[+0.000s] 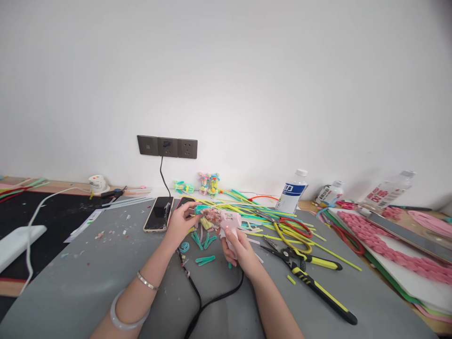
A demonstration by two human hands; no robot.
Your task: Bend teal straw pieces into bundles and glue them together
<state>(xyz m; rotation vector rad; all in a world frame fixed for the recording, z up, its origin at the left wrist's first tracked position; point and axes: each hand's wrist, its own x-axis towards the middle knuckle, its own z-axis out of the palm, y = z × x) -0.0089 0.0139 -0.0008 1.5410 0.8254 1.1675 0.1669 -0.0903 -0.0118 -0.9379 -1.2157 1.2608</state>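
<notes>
A grey mat [88, 278] covers a wooden desk against a bare white wall with a dark three-gang socket panel [167, 147], strewn with bright plastic straws [254, 207], yellow-handled pliers [310, 278] and a cracked smartphone [158, 213]. The right hand [238, 247] grips a pale pink glue gun [228, 223] at mid-desk, while the left hand [181, 221] pinches a small multicoloured craft piece [210, 215] at its nozzle. That piece is too small to make out, and the gun's black cord [205, 301] runs off the lower edge

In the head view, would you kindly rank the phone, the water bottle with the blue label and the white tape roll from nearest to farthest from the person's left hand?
From the left hand:
1. Phone, just to its left on the grey mat.
2. Water bottle, off to the right near the wall.
3. White tape roll, far left by the wall; nearly as far as the bottle.
</notes>
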